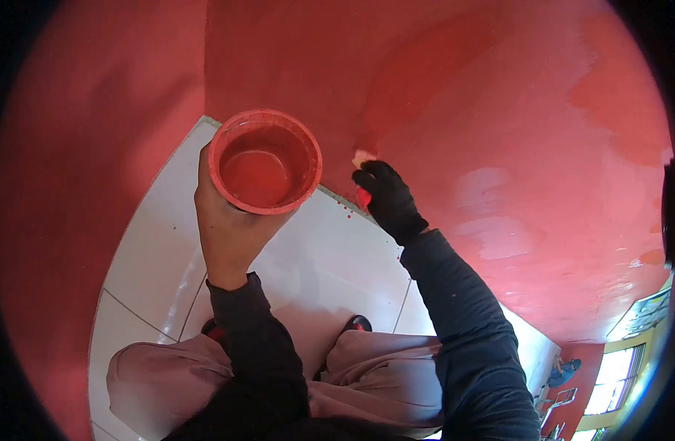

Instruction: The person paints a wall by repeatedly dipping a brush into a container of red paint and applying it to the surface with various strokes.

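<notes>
My bare left hand (238, 235) is wrapped round a red paint pot (302, 158), holding it tilted so that its open mouth faces me. Red paint (255, 178) lies in the bottom of the pot. In a black glove, my right hand (387, 200) is closed on what looks like a paintbrush (364, 157). Its pale end is at the red wall (440, 95), just above the floor edge, and a bright red part shows below the fingers. The fingers hide most of it.
White floor tiles (330, 257) meet the walls, with red drops by the right wall's foot. A second red wall (124, 110) stands at left. Wet, shiny patches mark the right wall. Far right, another person (565, 373) is near a window (615, 378).
</notes>
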The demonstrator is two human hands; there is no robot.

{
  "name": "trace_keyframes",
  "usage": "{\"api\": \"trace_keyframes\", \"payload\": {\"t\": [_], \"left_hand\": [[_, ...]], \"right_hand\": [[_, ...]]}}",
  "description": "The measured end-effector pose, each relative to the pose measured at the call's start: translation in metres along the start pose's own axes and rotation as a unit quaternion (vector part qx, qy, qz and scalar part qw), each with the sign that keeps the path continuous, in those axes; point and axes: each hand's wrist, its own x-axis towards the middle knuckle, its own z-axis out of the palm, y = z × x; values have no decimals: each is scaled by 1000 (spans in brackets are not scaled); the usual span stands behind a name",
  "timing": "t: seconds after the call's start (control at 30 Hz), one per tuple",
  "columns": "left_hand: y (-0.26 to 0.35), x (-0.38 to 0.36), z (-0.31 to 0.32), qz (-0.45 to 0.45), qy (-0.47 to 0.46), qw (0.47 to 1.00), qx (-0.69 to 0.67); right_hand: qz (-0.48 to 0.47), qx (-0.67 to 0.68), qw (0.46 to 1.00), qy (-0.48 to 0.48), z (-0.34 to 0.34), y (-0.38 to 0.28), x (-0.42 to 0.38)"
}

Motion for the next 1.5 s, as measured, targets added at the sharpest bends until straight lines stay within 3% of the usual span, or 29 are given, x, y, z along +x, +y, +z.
{"api": "trace_keyframes", "payload": {"t": [0.03, 0.1, 0.13, 0.27, 0.33, 0.4, 0.47, 0.53, 0.57, 0.63, 0.7, 0.8, 0.87, 0.9, 0.93, 0.97, 1.03, 1.13, 1.2, 1.27, 1.33, 1.4, 1.43, 1.5], "left_hand": [[-1, 0, -1, 0, -4, 1000, 4], [-5, -3, -1, 11, 6, 1000, 2], [-5, -5, -1, 9, 2, 1000, 2], [-3, -5, 5, 5, 0, 1000, 22], [-5, -6, 9, 2, -7, 1000, 30], [-10, -6, 13, 27, -17, 999, 14], [-8, -9, 17, 12, -24, 1000, 9], [-6, -12, 18, 7, -26, 1000, 1], [-5, -12, 18, 15, -24, 1000, 6], [-5, -9, 17, 20, -26, 999, 18], [-4, -10, 20, 23, -17, 1000, 13], [-5, -9, 20, 12, -25, 998, 62], [-6, -10, 19, 16, -24, 997, 66], [-6, -9, 19, 21, -21, 997, 74], [-6, -9, 19, 22, -22, 997, 73], [-6, -8, 19, 36, -25, 997, 58], [-7, -8, 20, 50, -25, 997, 44], [-9, -8, 21, 40, -26, 998, 37], [-12, -7, 24, 38, -22, 998, 38], [-13, -7, 26, 16, -21, 999, 24], [-11, -8, 26, -9, -26, 1000, 16], [-9, -8, 26, -11, -20, 999, 46], [-8, -8, 26, -9, -21, 999, 43], [-6, -7, 25, -18, -42, 999, 17]], "right_hand": [[3, 4, 1000, 2, -10, -7, 7], [244, 93, 963, 65, -49, -10, 22], [121, 25, 979, 162, -73, 14, 27], [-11, -145, 917, 373, -198, -1, 59], [-85, -260, 892, 360, -205, 1, 52], [-19, -148, 944, 295, -157, 9, 33], [-15, -256, 958, 125, -88, 27, -3], [44, -89, 995, 23, -24, 24, -37], [47, -84, 995, 25, -20, 23, -39], [96, 116, 989, -5, -16, 13, -30], [101, 63, 988, 99, -64, 12, -3], [-26, -94, 951, 292, -151, 31, 31], [-78, -171, 917, 351, -182, 37, 34], [-116, -169, 918, 341, -181, 27, 41], [-95, -202, 919, 325, -165, 29, 36], [-35, -124, 955, 268, -141, 27, 25], [-15, -221, 967, 127, -75, 43, -7], [25, -71, 997, 2, -8, 28, -44], [86, 15, 996, -21, -20, 19, -30], [137, 41, 986, 88, -68, 22, 4], [43, -30, 973, 226, -135, 34, 33], [39, -50, 941, 333, -182, 27, 43], [39, -54, 940, 335, -184, 26, 42], [-79, -237, 912, 325, -179, 26, 37]]}}
